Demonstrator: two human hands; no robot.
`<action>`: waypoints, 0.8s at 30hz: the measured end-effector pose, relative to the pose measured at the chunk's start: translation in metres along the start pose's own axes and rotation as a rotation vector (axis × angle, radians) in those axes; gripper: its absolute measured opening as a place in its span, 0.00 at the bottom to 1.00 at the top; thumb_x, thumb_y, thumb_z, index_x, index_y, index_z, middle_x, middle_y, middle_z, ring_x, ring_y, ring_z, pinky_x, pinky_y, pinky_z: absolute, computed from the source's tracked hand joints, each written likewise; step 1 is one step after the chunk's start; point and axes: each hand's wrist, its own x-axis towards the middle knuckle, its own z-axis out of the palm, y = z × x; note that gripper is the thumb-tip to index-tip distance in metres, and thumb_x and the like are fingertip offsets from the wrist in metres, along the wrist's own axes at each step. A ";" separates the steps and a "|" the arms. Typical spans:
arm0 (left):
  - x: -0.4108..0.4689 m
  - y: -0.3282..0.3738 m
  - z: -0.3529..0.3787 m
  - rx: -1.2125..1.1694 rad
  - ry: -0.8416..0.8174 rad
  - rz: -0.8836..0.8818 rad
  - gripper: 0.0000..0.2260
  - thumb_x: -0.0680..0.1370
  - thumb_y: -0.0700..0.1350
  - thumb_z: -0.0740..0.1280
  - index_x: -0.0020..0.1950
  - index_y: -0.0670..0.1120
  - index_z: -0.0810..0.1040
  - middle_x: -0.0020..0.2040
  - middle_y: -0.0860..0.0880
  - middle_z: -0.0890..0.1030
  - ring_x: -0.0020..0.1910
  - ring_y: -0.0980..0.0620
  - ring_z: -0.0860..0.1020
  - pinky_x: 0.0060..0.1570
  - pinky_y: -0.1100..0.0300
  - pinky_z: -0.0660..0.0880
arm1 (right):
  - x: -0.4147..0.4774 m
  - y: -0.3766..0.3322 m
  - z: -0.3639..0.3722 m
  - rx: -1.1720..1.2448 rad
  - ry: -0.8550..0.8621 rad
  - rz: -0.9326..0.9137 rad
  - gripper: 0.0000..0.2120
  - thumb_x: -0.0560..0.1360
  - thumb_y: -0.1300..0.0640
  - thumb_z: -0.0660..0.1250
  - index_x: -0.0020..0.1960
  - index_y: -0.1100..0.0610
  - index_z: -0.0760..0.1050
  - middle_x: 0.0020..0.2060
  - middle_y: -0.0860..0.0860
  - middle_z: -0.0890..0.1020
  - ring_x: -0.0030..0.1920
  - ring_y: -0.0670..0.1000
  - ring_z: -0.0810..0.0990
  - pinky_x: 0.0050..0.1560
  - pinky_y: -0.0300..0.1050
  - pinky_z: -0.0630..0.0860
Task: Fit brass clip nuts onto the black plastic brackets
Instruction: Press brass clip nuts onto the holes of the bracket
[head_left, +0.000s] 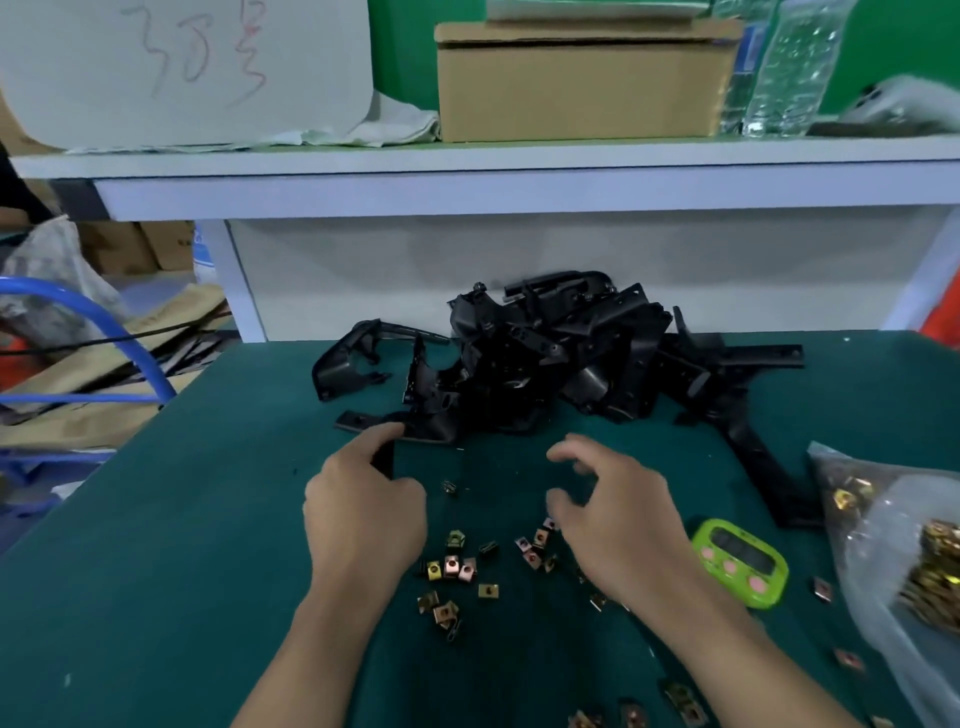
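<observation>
Black brackets are heaped at the back of the green bench. A green timer and a plastic bag of nuts are set at the right. Brass clip nuts are scattered between the hands. One bracket is gripped by the left hand. The right hand is held loosely curled and empty.

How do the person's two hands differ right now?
The left hand grips a black bracket, while the right hand holds nothing. The left hand's thumb and fingers close on the part, but the right hand's are loosely curled and spread apart. The right hand hangs over some of the loose clip nuts, with the left beside them. Both are palm down over the green mat.
</observation>
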 end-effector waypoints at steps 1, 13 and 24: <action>-0.014 0.005 -0.002 -0.029 0.011 0.034 0.30 0.68 0.33 0.64 0.65 0.59 0.80 0.30 0.68 0.78 0.24 0.58 0.78 0.29 0.57 0.79 | -0.010 -0.003 -0.001 0.055 -0.027 0.007 0.11 0.78 0.49 0.71 0.58 0.37 0.76 0.54 0.41 0.82 0.32 0.38 0.79 0.34 0.36 0.76; -0.146 0.008 0.017 -0.096 -0.440 0.462 0.43 0.70 0.53 0.74 0.75 0.78 0.52 0.60 0.78 0.76 0.58 0.78 0.74 0.57 0.84 0.63 | -0.072 -0.021 -0.023 0.893 -0.020 0.444 0.07 0.81 0.59 0.65 0.55 0.53 0.81 0.45 0.53 0.88 0.46 0.53 0.87 0.49 0.52 0.81; -0.077 -0.035 0.023 0.442 -0.332 0.340 0.21 0.80 0.54 0.68 0.74 0.56 0.73 0.77 0.55 0.70 0.77 0.54 0.64 0.76 0.58 0.60 | -0.094 0.016 -0.040 -0.625 0.003 -0.029 0.29 0.69 0.63 0.70 0.67 0.44 0.73 0.55 0.43 0.81 0.57 0.50 0.75 0.51 0.44 0.68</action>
